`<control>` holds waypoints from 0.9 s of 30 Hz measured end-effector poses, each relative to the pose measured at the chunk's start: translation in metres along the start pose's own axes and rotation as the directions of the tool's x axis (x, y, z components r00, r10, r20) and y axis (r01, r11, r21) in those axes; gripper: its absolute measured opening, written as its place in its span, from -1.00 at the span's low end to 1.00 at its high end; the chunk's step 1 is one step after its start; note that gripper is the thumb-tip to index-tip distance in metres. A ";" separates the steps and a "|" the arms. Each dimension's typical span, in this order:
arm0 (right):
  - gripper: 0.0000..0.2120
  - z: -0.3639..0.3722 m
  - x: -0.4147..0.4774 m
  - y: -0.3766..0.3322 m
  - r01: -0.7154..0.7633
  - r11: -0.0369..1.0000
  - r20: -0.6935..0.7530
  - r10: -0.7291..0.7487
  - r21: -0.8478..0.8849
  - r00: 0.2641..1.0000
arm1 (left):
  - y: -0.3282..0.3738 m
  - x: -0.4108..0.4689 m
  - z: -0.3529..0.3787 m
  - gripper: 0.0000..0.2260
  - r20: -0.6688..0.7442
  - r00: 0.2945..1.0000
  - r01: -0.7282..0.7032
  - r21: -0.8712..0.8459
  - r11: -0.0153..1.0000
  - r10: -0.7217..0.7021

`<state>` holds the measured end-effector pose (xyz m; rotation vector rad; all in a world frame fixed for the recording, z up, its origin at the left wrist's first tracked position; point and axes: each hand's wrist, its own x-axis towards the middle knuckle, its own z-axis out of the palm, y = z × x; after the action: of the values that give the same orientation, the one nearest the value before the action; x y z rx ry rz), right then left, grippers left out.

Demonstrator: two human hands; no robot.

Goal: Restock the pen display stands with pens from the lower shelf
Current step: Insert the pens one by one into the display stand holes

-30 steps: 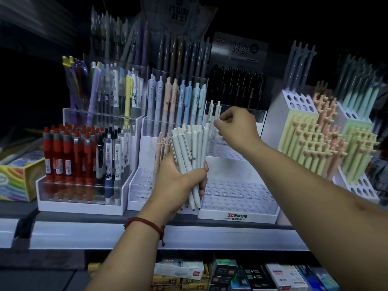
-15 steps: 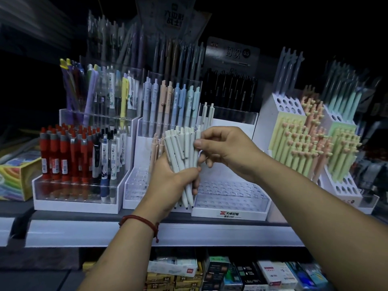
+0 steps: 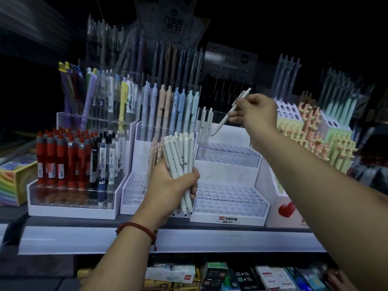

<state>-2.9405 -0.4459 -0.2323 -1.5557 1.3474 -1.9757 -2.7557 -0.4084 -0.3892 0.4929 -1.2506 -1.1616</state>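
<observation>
Head view: my left hand (image 3: 169, 185) grips a bundle of white click pens (image 3: 178, 152) upright, tips down, in front of the stands. My right hand (image 3: 260, 116) pinches a single white pen (image 3: 222, 123) on its upper barrel. The pen is tilted, with its tip over the top tier of the white tiered stand (image 3: 227, 172), just beside the few white pens standing there (image 3: 206, 120). The pens look light, stiff and smooth, so the bundle could slip. I judge a mid-barrel pinch steers the tip best.
</observation>
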 end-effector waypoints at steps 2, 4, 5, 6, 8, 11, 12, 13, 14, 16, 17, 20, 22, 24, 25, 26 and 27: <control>-0.90 0.004 0.004 0.013 0.007 0.999 0.001 -0.007 -0.053 1.000 | 0.000 0.000 0.001 -0.69 -0.002 1.000 -0.002 -0.009 1.000 0.002; -0.91 0.008 0.004 0.022 0.026 0.995 0.011 -0.025 -0.101 1.000 | 0.000 0.000 0.001 -0.74 -0.001 1.000 0.004 -0.012 1.000 -0.004; -0.89 0.010 0.005 0.025 0.037 0.991 0.020 -0.034 -0.126 0.999 | 0.000 0.000 0.000 -0.77 0.000 1.000 0.008 -0.008 1.000 -0.008; -0.88 0.011 0.005 0.027 0.046 0.988 0.034 -0.041 -0.151 0.999 | 0.000 0.000 0.000 -0.79 0.003 1.000 0.012 -0.003 1.000 -0.012; -0.88 0.014 0.006 0.031 0.059 0.975 0.077 -0.044 -0.212 0.996 | 0.000 0.000 -0.001 -0.78 0.007 1.000 0.016 0.002 1.000 -0.016; -0.86 0.019 0.008 0.034 0.061 0.950 0.163 -0.011 -0.306 0.986 | -0.001 0.002 0.000 -0.76 0.005 1.000 0.014 0.002 1.000 -0.014; -0.84 0.020 0.008 0.033 0.061 0.938 0.196 0.008 -0.341 0.981 | -0.001 0.002 0.000 -0.75 0.006 1.000 0.012 0.001 1.000 -0.012; -0.81 0.022 0.008 0.033 0.065 0.924 0.221 0.021 -0.376 0.975 | -0.001 0.002 0.000 -0.74 0.006 1.000 0.011 0.000 1.000 -0.011; -0.79 0.023 0.009 0.032 0.074 0.911 0.236 0.026 -0.406 0.971 | -0.001 0.002 0.000 -0.73 0.006 1.000 0.013 -0.001 1.000 -0.013; -0.77 0.025 0.011 0.031 0.090 0.888 0.242 0.025 -0.452 0.970 | -0.001 0.002 0.000 -0.70 0.003 1.000 0.016 -0.004 1.000 -0.016; -0.77 0.026 0.012 0.030 0.097 0.876 0.245 0.025 -0.472 0.969 | -0.001 0.002 0.000 -0.69 0.002 1.000 0.015 -0.005 1.000 -0.015; -0.76 0.031 0.015 0.026 0.098 0.846 0.272 0.058 -0.524 0.960 | -0.001 0.002 -0.001 -0.67 0.006 1.000 0.021 0.000 1.000 -0.021; -0.77 0.033 0.016 0.023 0.081 0.831 0.303 0.108 -0.550 0.947 | -0.002 0.001 -0.001 -0.66 0.008 1.000 0.031 0.001 1.000 -0.031; -0.78 0.035 0.016 0.021 0.067 0.824 0.315 0.139 -0.563 0.939 | -0.001 0.001 -0.001 -0.66 0.008 0.999 0.034 0.004 0.999 -0.035; -0.77 0.035 0.017 0.021 0.069 0.820 0.311 0.136 -0.568 0.941 | -0.002 0.002 -0.001 -0.66 0.007 0.999 0.035 0.006 0.999 -0.035; -0.76 0.036 0.017 0.022 0.077 0.817 0.303 0.123 -0.572 0.945 | -0.002 0.002 -0.001 -0.65 0.006 0.999 0.037 0.007 0.999 -0.037; -0.75 0.036 0.016 0.024 0.084 0.811 0.299 0.114 -0.578 0.947 | -0.002 0.002 -0.001 -0.65 0.004 0.999 0.040 0.006 0.999 -0.040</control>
<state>-2.9228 -0.4868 -0.2419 -2.0018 1.9171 -1.2504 -2.7557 -0.4107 -0.3899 0.5218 -1.2530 -1.1931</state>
